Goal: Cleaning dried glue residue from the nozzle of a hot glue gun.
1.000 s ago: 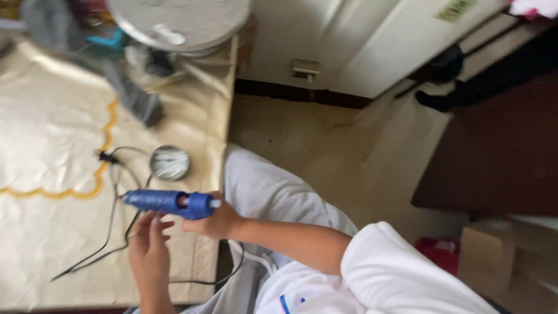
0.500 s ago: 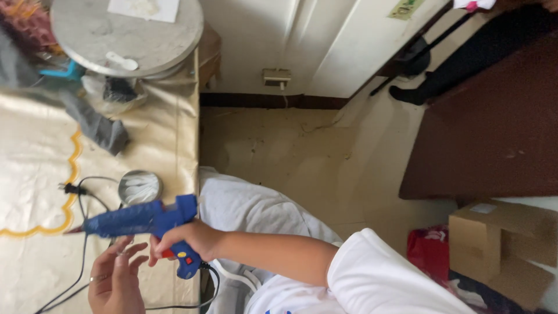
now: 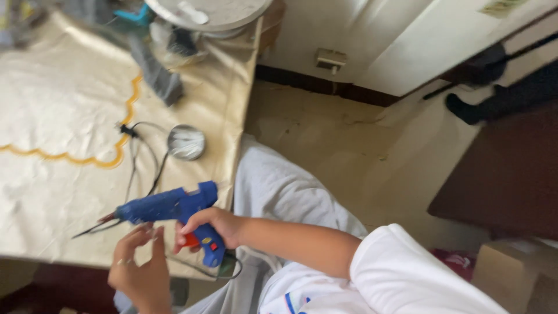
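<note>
Blue glue gun (image 3: 168,204) gripped in right hand (image 3: 212,224), left hand (image 3: 139,267) just below.

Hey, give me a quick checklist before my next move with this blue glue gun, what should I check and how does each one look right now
1. Grip on the glue gun: right hand wrapped around the handle. Ok.
2. Trigger: a finger sits at the orange trigger; whether it is pressed, cannot tell.
3. Nozzle direction: tip points left over the cream tablecloth, away from the body. Ok.
4. Left hand: open just below the barrel, close to the nozzle end. Not ok.
5. Black cord: loops loosely across the cloth beside the small round tin; tangled or not, cannot tell.
6. Glue stick loaded: cannot tell.
</note>
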